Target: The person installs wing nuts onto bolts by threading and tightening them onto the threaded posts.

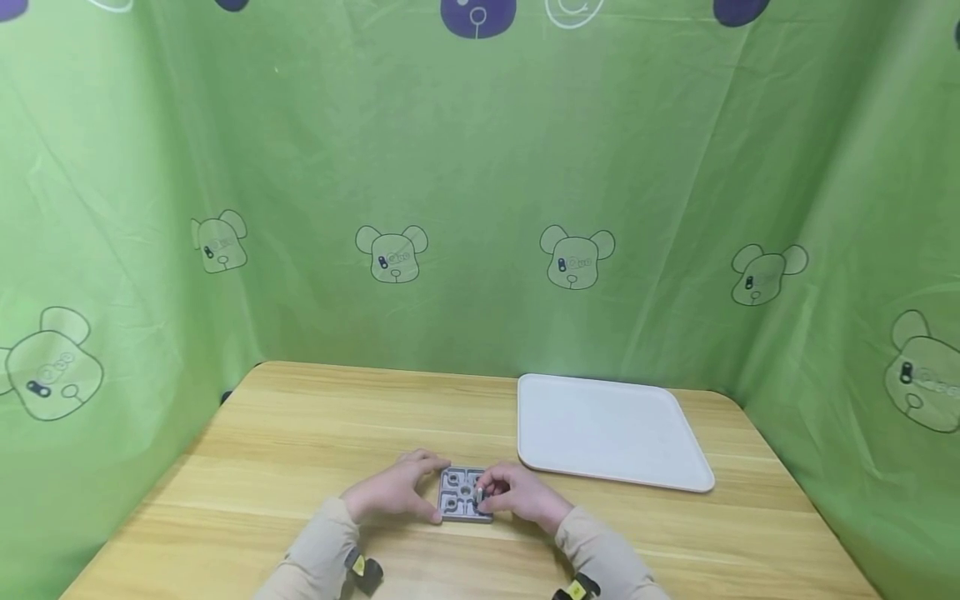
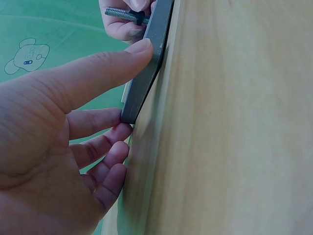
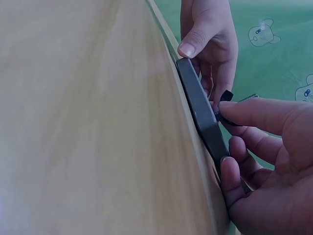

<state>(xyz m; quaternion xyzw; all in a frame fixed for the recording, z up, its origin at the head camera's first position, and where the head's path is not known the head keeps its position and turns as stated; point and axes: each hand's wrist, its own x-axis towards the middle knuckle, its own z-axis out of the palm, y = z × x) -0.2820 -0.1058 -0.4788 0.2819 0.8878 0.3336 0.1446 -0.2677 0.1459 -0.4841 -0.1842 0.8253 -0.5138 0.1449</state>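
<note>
A square grey metal plate (image 1: pixel 466 473) with recesses and round holes lies flat on the wooden table. My left hand (image 1: pixel 405 487) grips its left side, thumb at the near corner and fingers at the far corner. In the left wrist view, the thumb (image 2: pixel 139 49) presses the plate's dark edge (image 2: pixel 146 81). On the plate's right half, my right hand (image 1: pixel 521 493) pinches a black wing nut (image 3: pixel 226 95) at a threaded bolt (image 2: pixel 117 13), which points away from the plate's face. The right hand's lower fingers touch the plate's edge. Fingers partly hide the nut.
A white rectangular tray (image 1: pixel 607 425) lies at the back right of the wooden table (image 1: pixel 337 408), just beyond the right hand. Green curtains (image 1: pixel 480 167) with bear-head prints enclose the table at the back and both sides.
</note>
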